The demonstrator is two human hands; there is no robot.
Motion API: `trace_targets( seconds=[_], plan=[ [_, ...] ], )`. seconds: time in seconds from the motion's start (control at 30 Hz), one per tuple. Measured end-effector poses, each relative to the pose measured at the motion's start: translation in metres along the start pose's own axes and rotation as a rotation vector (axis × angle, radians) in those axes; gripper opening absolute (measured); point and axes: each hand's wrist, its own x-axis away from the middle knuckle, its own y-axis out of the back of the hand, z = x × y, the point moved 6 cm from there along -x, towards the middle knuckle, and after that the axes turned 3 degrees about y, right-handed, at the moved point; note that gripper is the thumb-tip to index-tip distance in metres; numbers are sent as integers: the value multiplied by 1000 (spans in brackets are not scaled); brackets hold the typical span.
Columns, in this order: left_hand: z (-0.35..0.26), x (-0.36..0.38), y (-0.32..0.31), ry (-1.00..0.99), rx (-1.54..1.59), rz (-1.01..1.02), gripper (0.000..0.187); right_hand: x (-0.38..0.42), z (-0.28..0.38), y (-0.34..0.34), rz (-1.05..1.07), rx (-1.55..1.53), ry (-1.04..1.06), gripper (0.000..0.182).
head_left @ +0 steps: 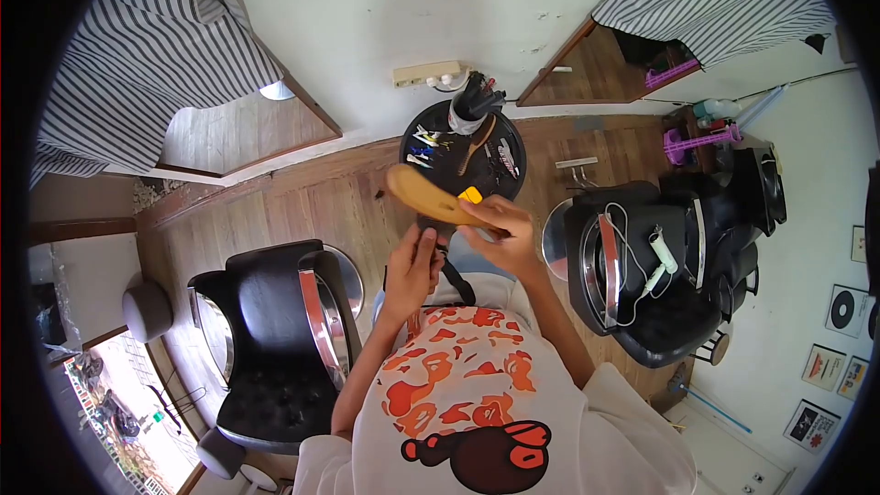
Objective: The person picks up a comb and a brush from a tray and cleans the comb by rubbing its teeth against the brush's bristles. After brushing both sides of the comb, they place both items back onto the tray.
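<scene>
My right hand (502, 229) is closed around the narrow end of a curved, yellow-brown wooden brush (417, 191). Its broad, rounded end points up and to the left; no bristles show from this side. Just below it, my left hand (414, 266) grips a dark tool (434, 227) that looks like a hair clipper, mostly hidden by the fingers and brush. A black, curved, cord-like piece (458, 284) hangs below my hands. Beyond them stands a round black table (449, 160), carrying colourful clips (423, 148), a brown-handled item (477, 145) and a yellow item (470, 194).
A cup of dark tools (466, 115) stands at the table's back, below a power strip (426, 73). Black salon chairs (270, 339) flank me; a pale hair dryer (662, 257) lies on the right one (632, 211). Mirrors (220, 133) with striped cloths lean against the wall.
</scene>
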Motion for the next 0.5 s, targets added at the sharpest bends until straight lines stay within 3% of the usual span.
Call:
trace_targets(
  seconds=[0.23,0.37,0.5],
  plan=[
    [-4,2,11,-102,86,-73,28,33,-19,40,-38,252,-139,48],
    [4,3,-2,20,-72,19,28,14,9,3,115,81,-49,49],
    [9,5,-7,-8,-33,20,28,2,1,5,17,143,23,48]
  ],
)
